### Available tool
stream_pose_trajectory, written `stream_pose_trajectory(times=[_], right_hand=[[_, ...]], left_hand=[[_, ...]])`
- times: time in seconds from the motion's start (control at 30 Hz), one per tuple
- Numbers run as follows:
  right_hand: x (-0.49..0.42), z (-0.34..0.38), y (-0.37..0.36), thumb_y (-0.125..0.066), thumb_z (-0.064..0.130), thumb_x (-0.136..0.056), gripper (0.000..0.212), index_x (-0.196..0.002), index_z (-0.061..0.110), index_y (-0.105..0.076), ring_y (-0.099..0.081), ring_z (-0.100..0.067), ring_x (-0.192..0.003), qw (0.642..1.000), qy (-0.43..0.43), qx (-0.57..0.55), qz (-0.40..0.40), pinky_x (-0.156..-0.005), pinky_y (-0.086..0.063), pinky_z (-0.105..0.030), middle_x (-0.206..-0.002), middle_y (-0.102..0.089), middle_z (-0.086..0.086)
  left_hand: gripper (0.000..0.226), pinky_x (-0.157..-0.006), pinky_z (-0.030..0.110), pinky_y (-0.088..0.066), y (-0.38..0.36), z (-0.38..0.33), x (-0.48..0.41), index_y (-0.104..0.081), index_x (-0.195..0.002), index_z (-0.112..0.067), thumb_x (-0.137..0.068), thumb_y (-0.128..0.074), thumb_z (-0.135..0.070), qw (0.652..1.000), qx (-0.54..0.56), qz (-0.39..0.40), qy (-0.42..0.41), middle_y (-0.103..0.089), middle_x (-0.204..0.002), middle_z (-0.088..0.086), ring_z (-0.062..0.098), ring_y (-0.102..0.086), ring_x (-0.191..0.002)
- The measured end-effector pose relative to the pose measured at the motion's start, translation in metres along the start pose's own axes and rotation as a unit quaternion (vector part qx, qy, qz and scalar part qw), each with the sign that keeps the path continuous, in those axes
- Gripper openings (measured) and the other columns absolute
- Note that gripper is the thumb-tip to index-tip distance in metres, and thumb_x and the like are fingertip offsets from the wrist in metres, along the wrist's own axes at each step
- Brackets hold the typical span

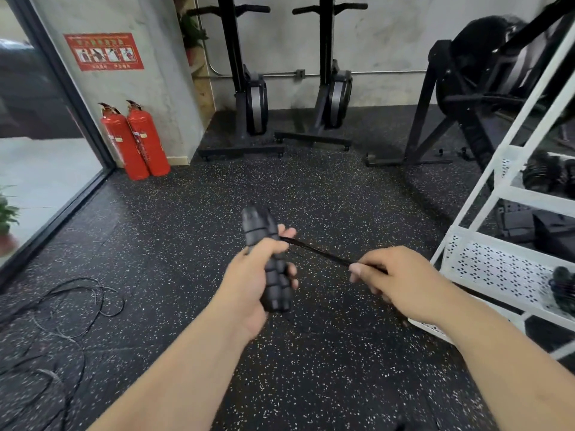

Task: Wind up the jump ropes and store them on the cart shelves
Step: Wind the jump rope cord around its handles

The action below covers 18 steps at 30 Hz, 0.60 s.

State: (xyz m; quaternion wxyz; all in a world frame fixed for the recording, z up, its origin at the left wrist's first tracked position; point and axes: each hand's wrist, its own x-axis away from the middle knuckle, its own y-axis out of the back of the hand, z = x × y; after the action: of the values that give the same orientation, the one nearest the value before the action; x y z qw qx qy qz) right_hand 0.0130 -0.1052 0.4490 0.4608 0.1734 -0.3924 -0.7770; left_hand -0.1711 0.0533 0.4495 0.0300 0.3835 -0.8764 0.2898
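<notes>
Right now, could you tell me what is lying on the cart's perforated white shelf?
On the perforated shelf lies one dark bundle, probably a wound rope. The frame edge cuts it off, so anything further right is unseen.

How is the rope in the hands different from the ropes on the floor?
The held rope is stretched straight between left hand and right hand; the floor ropes lie in loose loops. The held rope is gripped, the floor ropes untouched. Both look dark.
</notes>
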Motion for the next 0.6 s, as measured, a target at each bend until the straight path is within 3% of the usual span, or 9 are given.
stream_pose_trajectory(times=[0.1,0.2,0.37,0.5,0.6], right_hand=[[-0.001,-0.004,0.003,-0.054,0.047,-0.107,0.032,-0.084,0.038,-0.073,-0.056,-0.012,-0.051,0.999,0.006,-0.004,-0.033,-0.067,-0.056,-0.044,-0.063,-0.065,0.009],[-0.003,-0.001,-0.005,-0.052,0.050,-0.107,0.034,-0.083,0.037,-0.071,-0.056,-0.021,-0.051,0.998,0.009,-0.004,-0.068,-0.060,-0.052,-0.040,-0.061,-0.064,0.002],[-0.006,0.010,-0.028,-0.057,0.045,-0.107,0.030,-0.079,0.037,-0.065,-0.056,-0.009,-0.057,0.998,0.021,0.027,-0.058,-0.055,-0.041,-0.027,-0.063,-0.063,0.008],[-0.001,0.007,-0.024,-0.064,0.047,-0.102,0.014,-0.096,0.035,-0.066,-0.060,-0.007,-0.064,0.999,0.018,0.048,-0.004,-0.059,-0.044,-0.026,-0.076,-0.068,0.007],[0.001,0.003,-0.010,-0.066,0.052,-0.100,0.015,-0.109,0.041,-0.067,-0.065,-0.001,-0.080,0.999,0.013,0.034,-0.014,-0.077,-0.055,-0.029,-0.091,-0.071,0.016]], left_hand=[[0.032,-0.066,0.037,-0.052,0.006,-0.002,-0.001,-0.075,-0.123,-0.021,-0.096,-0.066,-0.005,1.000,0.006,-0.002,0.001,-0.077,-0.125,0.006,0.020,-0.058,-0.068],[0.040,-0.065,0.038,-0.055,-0.003,0.010,0.006,-0.071,-0.131,-0.023,-0.095,-0.070,-0.005,0.999,-0.034,0.027,0.009,-0.077,-0.125,0.011,0.021,-0.060,-0.069],[0.043,-0.061,0.035,-0.055,-0.024,0.039,0.021,-0.069,-0.126,-0.013,-0.083,-0.077,-0.013,0.990,-0.100,0.080,0.057,-0.068,-0.087,0.015,0.022,-0.060,-0.062],[0.036,-0.068,0.038,-0.054,-0.014,0.026,0.010,-0.071,-0.129,-0.019,-0.095,-0.070,-0.007,0.997,-0.069,0.034,0.031,-0.080,-0.113,0.005,0.020,-0.060,-0.068],[0.034,-0.065,0.036,-0.054,0.000,0.010,-0.003,-0.072,-0.128,-0.016,-0.096,-0.067,-0.006,0.999,-0.029,-0.023,0.013,-0.077,-0.102,0.003,0.019,-0.060,-0.066]])
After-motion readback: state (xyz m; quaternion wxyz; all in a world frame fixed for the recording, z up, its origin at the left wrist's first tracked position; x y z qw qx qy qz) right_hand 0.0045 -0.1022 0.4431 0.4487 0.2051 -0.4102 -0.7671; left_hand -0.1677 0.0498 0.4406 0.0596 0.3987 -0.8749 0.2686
